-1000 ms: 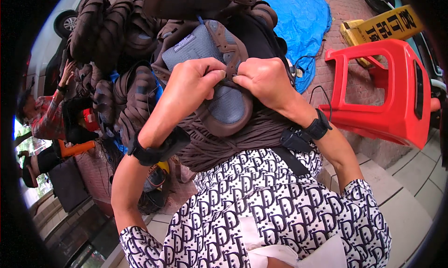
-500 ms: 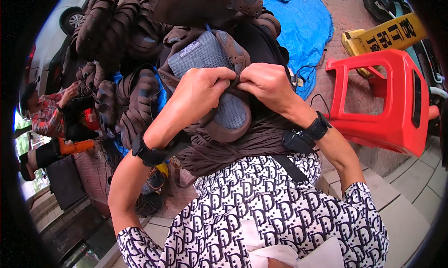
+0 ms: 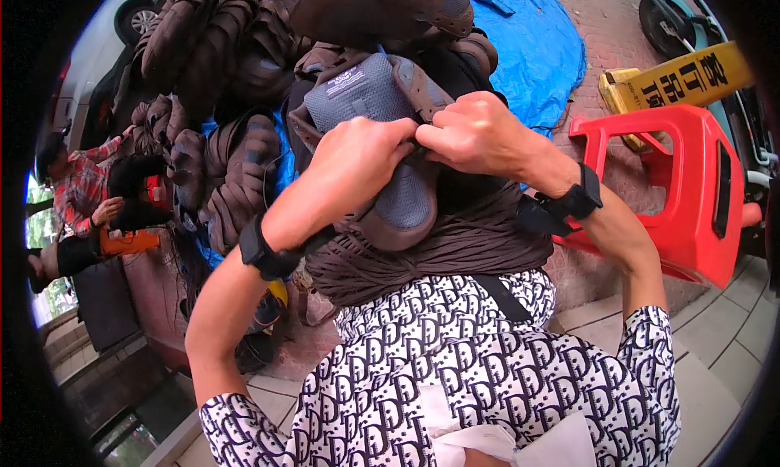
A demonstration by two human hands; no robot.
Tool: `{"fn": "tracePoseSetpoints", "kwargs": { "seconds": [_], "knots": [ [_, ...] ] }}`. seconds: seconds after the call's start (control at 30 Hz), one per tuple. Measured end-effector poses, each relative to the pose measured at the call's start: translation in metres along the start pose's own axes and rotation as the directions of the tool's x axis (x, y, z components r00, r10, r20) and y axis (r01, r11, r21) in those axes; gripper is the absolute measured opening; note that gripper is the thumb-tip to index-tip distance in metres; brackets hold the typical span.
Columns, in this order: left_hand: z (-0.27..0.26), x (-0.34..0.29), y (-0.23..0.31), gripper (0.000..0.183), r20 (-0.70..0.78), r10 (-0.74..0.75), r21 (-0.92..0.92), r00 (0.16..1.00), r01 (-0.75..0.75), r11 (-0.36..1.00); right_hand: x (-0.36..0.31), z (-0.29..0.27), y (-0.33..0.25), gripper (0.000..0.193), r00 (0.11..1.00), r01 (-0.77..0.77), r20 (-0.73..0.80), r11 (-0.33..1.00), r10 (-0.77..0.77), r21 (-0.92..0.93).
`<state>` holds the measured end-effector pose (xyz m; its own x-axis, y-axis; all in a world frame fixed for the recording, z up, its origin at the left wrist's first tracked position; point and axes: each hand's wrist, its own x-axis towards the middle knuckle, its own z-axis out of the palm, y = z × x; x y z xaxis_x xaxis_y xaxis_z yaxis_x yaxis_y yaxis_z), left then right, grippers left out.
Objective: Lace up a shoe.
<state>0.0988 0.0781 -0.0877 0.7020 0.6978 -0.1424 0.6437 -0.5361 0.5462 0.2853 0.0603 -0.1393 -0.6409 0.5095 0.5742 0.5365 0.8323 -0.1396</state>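
Observation:
In front of me rests a brown shoe upper (image 3: 401, 197) with blue-grey mesh at its toe and tongue. My left hand (image 3: 351, 162) is closed in a pinch over the middle of the upper, at the lacing edge. Close against it, my right hand (image 3: 473, 135) is also closed, thumb and fingertips pressed together. What lies between the fingertips is hidden by the fingers. A thick bundle of brown shoelaces (image 3: 374, 270) lies across my lap, just below the upper. Another brown upper (image 3: 382, 12) sits beyond the hands.
Stacked brown shoe uppers (image 3: 240, 162) are heaped to the left and far left. A blue tarp (image 3: 532, 60) spreads behind. On the right lies a red plastic stool (image 3: 711, 199), near a yellow sign (image 3: 691, 73). A person in a checked shirt (image 3: 93, 182) sits at far left.
My right hand has rotated, its wrist shifting right and its knuckles rising. Both hands remain together over the upper. The person at left has lowered one hand from the uppers.

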Motion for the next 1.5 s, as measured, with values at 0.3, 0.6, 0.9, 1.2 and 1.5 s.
{"fn": "tracePoseSetpoints", "kwargs": {
  "seconds": [0.3, 0.6, 0.9, 1.2, 1.5],
  "knots": [
    [-0.01, 0.006, 0.006, 0.016, 0.231, -0.117, -0.236, 0.966, 0.172, 0.956, 0.004, -0.007, -0.001, 0.012, 1.0, -0.014, -0.015, 0.995, 0.015, 0.099],
    [-0.013, 0.003, 0.005, 0.017, 0.179, -0.006, -0.07, 0.984, 0.019, 0.997, 0.007, -0.001, -0.005, 0.026, 0.999, -0.029, -0.037, 0.989, 0.034, 0.145],
    [-0.026, -0.022, 0.012, 0.012, 0.116, -0.287, -0.408, 0.951, 0.31, 0.859, 0.006, 0.0, -0.007, 0.019, 0.986, -0.143, -0.04, 0.939, 0.163, 0.312],
    [-0.023, -0.051, 0.01, 0.007, -0.351, -0.189, -0.547, 0.917, -0.037, 0.837, 0.037, -0.029, -0.015, 0.022, 0.92, -0.337, 0.125, 0.589, 0.371, 0.734],
    [-0.007, -0.034, -0.014, 0.019, -0.147, -0.188, -0.847, 0.971, -0.025, 0.532, 0.037, -0.007, -0.02, 0.013, 0.896, -0.367, 0.055, 0.663, 0.441, 0.653]
  ]
}}
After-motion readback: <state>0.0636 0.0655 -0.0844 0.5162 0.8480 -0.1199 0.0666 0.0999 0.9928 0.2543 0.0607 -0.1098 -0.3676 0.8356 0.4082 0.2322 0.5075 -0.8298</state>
